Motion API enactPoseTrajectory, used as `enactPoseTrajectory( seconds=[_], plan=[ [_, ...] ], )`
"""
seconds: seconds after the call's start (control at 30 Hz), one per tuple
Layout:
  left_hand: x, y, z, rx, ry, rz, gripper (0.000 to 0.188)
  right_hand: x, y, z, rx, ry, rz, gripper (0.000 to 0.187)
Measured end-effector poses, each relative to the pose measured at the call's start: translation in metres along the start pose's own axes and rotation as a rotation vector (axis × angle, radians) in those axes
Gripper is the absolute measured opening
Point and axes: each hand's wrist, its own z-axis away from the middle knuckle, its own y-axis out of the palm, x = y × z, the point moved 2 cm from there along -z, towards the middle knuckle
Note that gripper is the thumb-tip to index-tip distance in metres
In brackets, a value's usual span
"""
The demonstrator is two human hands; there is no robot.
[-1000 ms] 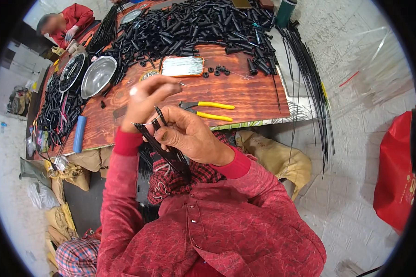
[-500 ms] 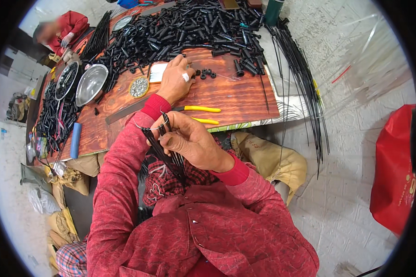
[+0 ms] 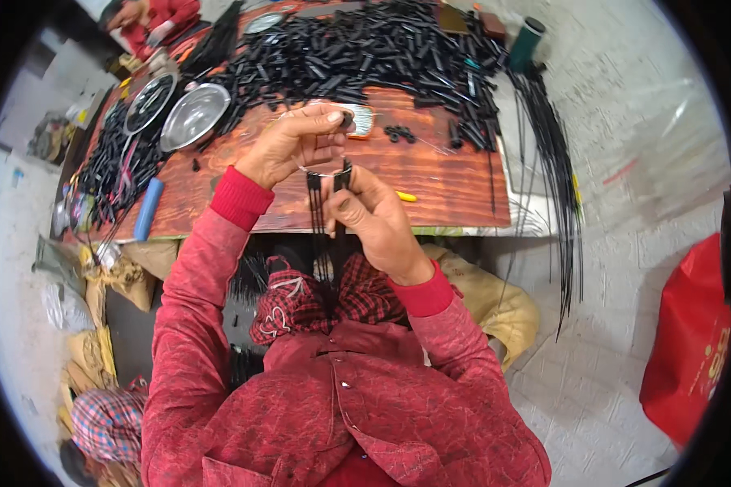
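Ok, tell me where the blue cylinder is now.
In the head view, the blue cylinder lies at the left of the table, near its front edge, just right of a heap of black parts.

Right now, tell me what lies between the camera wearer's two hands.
In the head view, a thin pale wire and the tops of black strips lie between the left hand and the right hand.
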Motion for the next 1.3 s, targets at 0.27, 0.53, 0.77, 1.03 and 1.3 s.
enactPoseTrajectory(
  seconds=[0.27,0.53,0.77,1.03,1.3],
  plan=[
    [-0.045,0.003,0.096,0.040,0.150,-0.024,0.032,-0.019,0.031,-0.022,-0.038,0.052,0.063,0.022],
    [-0.046,-0.023,0.132,0.020,0.179,-0.014,0.030,-0.030,0.065,-0.037,-0.031,0.066,0.175,0.021],
    [-0.054,-0.034,0.153,-0.027,0.193,-0.076,0.026,-0.044,0.087,-0.048,-0.033,0.110,0.260,0.020],
    [-0.057,-0.040,0.169,-0.100,0.254,-0.072,0.015,-0.055,0.096,-0.053,-0.007,0.136,0.298,0.023],
    [-0.057,-0.035,0.165,-0.024,0.247,-0.031,0.013,-0.053,0.095,-0.052,-0.003,0.133,0.294,0.027]
  ],
)
